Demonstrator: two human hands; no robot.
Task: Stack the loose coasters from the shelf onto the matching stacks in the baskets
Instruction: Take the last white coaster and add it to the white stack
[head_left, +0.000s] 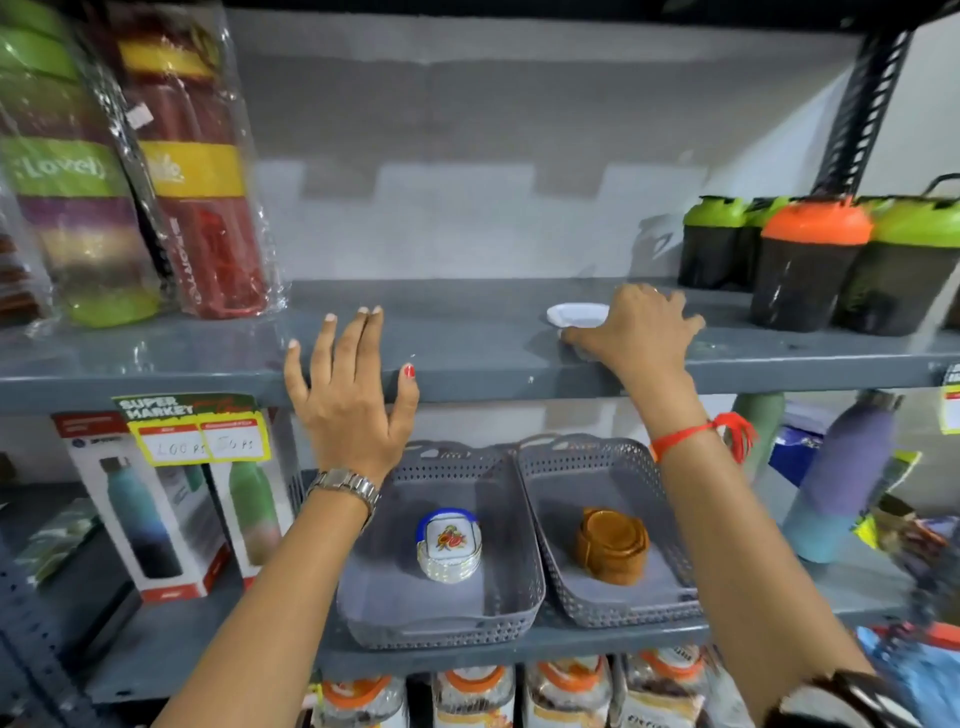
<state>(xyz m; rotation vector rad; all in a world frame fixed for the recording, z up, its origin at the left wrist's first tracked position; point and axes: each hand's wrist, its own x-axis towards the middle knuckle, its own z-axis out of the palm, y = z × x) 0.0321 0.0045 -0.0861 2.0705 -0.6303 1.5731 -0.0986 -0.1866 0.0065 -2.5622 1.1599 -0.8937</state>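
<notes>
A white loose coaster (574, 314) lies on the upper grey shelf (467, 348). My right hand (636, 327) rests on its right edge, thumb at its front rim and fingers curled over it. My left hand (350, 395) hovers open at the shelf's front edge, fingers spread, holding nothing. On the shelf below stand two grey baskets. The left basket (441, 618) holds a stack of white floral coasters (449, 543) in a blue-rimmed holder. The right basket (613, 608) holds a stack of brown coasters (613, 545).
Wrapped bottles (202, 171) stand at the upper shelf's left, shaker cups (810, 265) with green and orange lids at its right. Boxed bottles (150, 514) stand left of the baskets, a purple-blue bottle (841, 478) to their right. A price tag (195, 428) hangs on the shelf edge.
</notes>
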